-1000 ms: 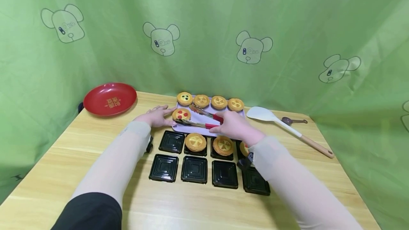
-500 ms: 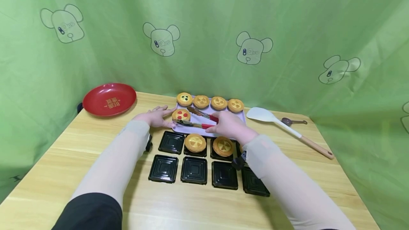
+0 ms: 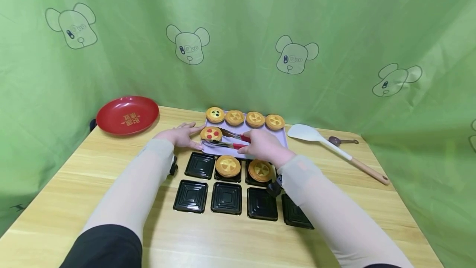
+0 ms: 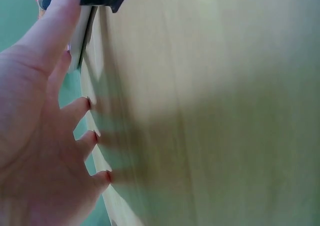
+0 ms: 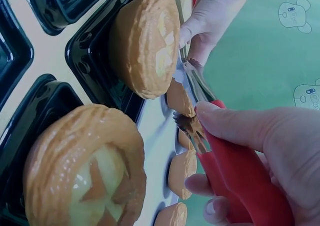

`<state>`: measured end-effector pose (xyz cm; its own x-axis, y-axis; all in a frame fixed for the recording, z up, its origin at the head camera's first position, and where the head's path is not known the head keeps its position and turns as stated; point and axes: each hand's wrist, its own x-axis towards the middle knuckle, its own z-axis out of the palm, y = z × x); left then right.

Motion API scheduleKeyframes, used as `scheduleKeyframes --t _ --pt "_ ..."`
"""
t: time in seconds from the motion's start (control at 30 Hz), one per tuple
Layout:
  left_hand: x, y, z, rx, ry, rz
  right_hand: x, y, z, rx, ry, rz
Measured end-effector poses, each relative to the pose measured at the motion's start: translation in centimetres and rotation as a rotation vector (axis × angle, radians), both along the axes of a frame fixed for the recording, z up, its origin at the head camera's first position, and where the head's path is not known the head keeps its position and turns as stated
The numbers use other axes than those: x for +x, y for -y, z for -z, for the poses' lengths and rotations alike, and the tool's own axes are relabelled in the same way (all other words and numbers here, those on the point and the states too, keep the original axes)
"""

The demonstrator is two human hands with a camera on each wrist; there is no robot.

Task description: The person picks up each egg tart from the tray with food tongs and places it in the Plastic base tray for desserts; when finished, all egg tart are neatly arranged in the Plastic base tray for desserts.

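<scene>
The right hand is clasped round the red handles of the tongs; their two arms stand apart, one along the near edge of the red-dotted tart, the other at its right side, and I can't tell whether either tip touches it; that tart sits at the left of the lilac tray, toward its front. The left hand has its fingers spread and clenches nothing; its thumb and forefinger are at the tray's left edge, close by the same tart. Along the tray's back runs a row of four, a dark-dotted tart at the left end; nearer the person, black boxes stand in two rows on the table, two plain tarts seated in the farther row; off left lies a red plate; off right, a white spatula.
</scene>
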<state>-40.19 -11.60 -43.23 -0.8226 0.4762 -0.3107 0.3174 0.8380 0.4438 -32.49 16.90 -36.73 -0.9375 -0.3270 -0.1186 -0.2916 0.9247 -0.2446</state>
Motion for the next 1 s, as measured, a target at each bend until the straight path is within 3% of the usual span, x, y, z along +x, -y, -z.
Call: scheduleKeyframes --t 0.43,0.77,1.0 --pt "0.0 -0.1 0.2 0.0 -0.01 -0.011 1.2 -0.5 -1.8 -0.039 -0.015 0.002" --pt "-0.1 -0.1 0.0 0.049 0.0 -0.018 4.2 -1.1 -3.7 -0.103 0.023 -0.076" --pt "-0.1 -0.2 0.1 0.02 -0.01 -0.026 5.9 -0.6 -3.5 -0.075 0.043 -0.13"
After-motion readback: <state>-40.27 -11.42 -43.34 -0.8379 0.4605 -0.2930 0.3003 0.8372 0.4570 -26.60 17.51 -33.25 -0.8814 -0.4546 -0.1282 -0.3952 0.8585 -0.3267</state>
